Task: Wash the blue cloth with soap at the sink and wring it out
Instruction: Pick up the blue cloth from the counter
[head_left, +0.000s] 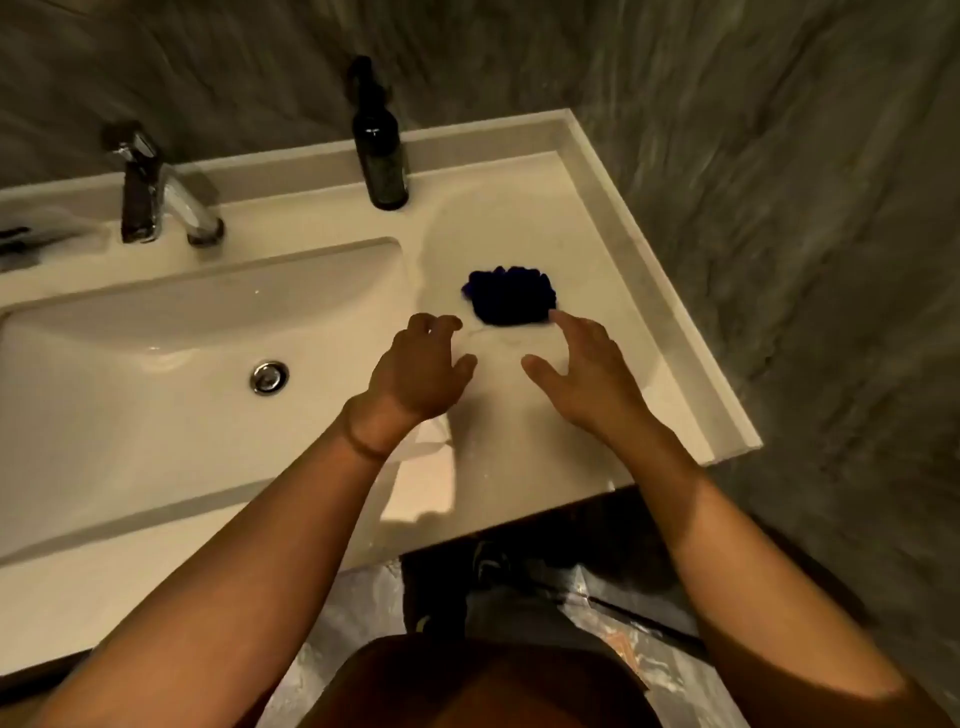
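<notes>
Head view: the blue cloth (509, 295) is seen bunched on the white table (571, 218), at 3 o'clock from the sink (156, 353) basin and at 5 o'clock from the dark bottle (380, 150). Both hands are held over the table with nothing gripped. The left hand (421, 374) has a loosely curled, spread grip near the cloth's 7 o'clock edge; the right hand (592, 374) is spread, its fingertips (558, 316) at the cloth's 5 o'clock edge.

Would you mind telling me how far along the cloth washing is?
Nothing looks done: the cloth lies bunched on the counter, not in the basin. Both hands are open, the right hand fingertip at its edge, the left hand beside. Wetting, soaping, wringing remain.
</notes>
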